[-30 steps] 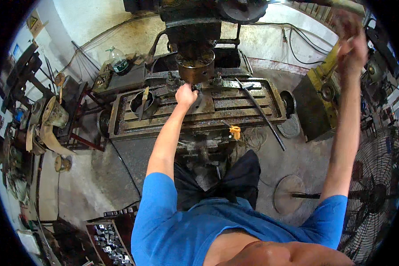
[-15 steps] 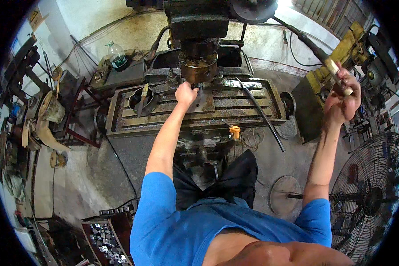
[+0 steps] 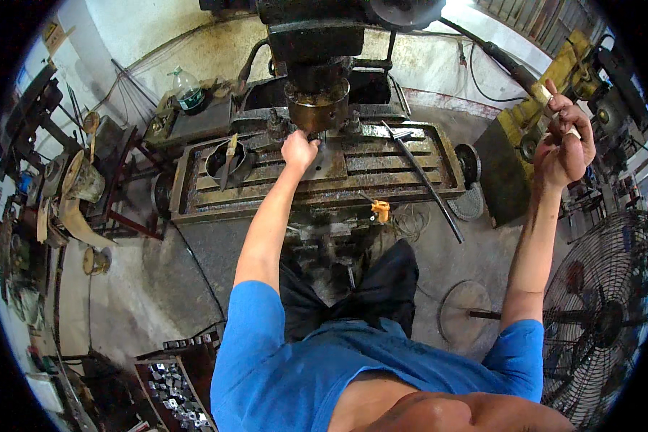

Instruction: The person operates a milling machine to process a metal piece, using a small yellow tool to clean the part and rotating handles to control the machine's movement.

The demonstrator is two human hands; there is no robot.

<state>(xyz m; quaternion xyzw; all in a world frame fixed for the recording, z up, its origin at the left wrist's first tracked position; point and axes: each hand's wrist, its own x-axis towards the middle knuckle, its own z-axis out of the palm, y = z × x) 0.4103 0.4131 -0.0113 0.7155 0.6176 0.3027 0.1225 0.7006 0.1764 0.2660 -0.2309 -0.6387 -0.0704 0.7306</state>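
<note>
My left hand is closed at the workholding area on the slotted machine table, right below the round metal spindle head. Whatever its fingers grip is too small and hidden to name. Out to the right, my raised right hand has its fingers curled around the pale end of a long dark lever that slopes down from the machine's head. On the table's left side stands a round can with a brush across it. A dark metal bar lies over the table's right side.
An orange-yellow object hangs at the table's front edge. A large fan stands close by my right arm. A crate of small metal parts sits at lower left. A plastic bottle stands on a side bench at far left.
My right hand has shifted slightly right and its fingers have moved on the lever end. My left hand stays beneath the spindle head. The whole view has shifted a little.
</note>
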